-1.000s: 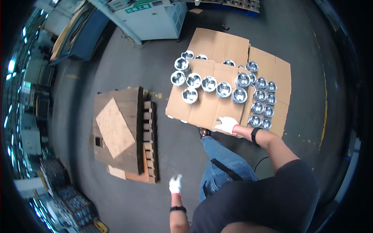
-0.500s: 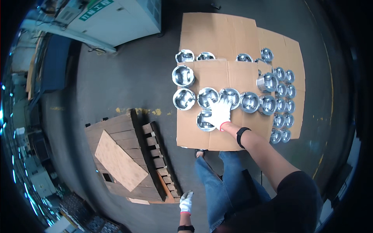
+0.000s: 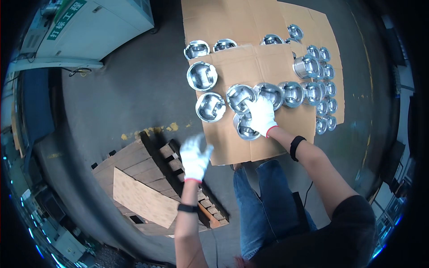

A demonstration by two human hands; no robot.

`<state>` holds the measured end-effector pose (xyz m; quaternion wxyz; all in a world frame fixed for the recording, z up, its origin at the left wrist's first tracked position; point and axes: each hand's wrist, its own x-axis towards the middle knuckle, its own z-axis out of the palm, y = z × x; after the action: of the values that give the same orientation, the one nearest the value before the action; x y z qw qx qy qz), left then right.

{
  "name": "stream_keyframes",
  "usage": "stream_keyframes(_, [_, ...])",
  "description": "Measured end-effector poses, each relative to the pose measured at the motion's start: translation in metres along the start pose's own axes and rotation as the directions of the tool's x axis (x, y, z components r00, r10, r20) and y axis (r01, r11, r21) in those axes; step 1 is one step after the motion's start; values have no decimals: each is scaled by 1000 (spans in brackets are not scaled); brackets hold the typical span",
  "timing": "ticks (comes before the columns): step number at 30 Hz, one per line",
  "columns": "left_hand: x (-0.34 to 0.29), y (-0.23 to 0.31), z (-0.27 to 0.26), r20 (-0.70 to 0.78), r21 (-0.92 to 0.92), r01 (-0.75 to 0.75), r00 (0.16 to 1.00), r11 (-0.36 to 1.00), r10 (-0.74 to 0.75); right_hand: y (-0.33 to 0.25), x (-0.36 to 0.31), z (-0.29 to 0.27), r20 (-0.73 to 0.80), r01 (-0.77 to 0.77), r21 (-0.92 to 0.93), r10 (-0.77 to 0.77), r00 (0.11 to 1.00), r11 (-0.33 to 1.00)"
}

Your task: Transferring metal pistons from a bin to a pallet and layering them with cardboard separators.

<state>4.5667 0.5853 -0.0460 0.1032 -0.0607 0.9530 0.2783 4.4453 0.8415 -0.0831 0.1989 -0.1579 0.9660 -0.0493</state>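
Note:
My right hand, in a white knit glove with a red cuff, is over the row of shiny metal pistons that stand crown down on cardboard. Its thumb reaches into a piston at the hand's left, and its fingers bend down by the piston beside it. Just below, another piston touches the glove's edge. My left hand, gloved the same way, hangs in the air left of the cardboard's near edge. It is blurred, fingers and thumb apart, holding nothing.
More pistons stand along the cardboard: a piston at left, several at the far edge, and close columns of pistons at right. A wooden pallet bearing a thin board lies at lower left. A white cabinet stands far left.
My left hand has risen from low beside my leg toward the cardboard. My right hand's outstretched fingers have drawn in at the pistons. The whole view has shifted and turned.

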Motion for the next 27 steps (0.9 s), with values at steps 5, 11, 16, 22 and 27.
stream_keyframes(5, [130,32,-34,150,428,-270,962,862,227,6,1,7,-33,-26,32,27,999,999])
stream_keyframes(11, [188,20,-4,359,730,-425,905,535,229,3,6,16,-22,-38,101,40,999,994])
stream_keyframes(16, [196,45,20,472,771,-477,873,422,124,8,-9,32,-52,-202,199,216,975,959])
stream_keyframes(22, [209,19,83,-10,-498,153,983,853,-182,8,-68,39,62,-266,359,262,963,894])
stream_keyframes(27, [200,-19,65,-28,447,-48,997,893,67,24,-171,24,132,-173,377,132,982,910])
